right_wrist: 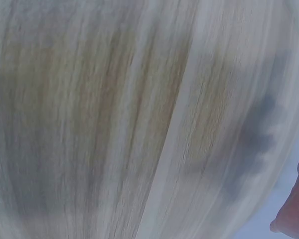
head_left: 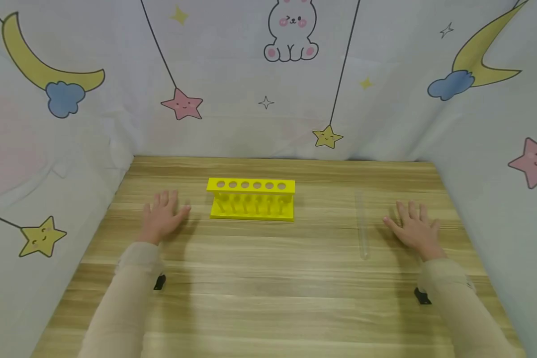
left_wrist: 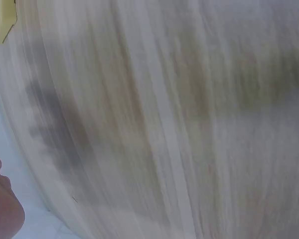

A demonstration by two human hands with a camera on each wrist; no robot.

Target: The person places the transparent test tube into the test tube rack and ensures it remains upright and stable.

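Note:
A yellow test tube rack (head_left: 252,217) stands upright on the wooden table, a row of round holes along its top bar and pegs below. Left of it is my left hand (head_left: 161,219), fingers spread and holding nothing. A clear test tube (head_left: 362,233) lies on the table to the right of the rack, pointing away from me. My right hand (head_left: 415,229), also with fingers spread and holding nothing, is just right of the tube. The left wrist view catches a corner of the rack (left_wrist: 2,20) and part of the left hand (left_wrist: 5,209); the right hand (right_wrist: 294,209) edges into the right wrist view.
The wood-grain table (head_left: 268,298) is enclosed at the back and both sides by white cloth (head_left: 232,134) printed with stars, moons and a bear. A small black device (head_left: 422,296) sits under each sleeve cuff.

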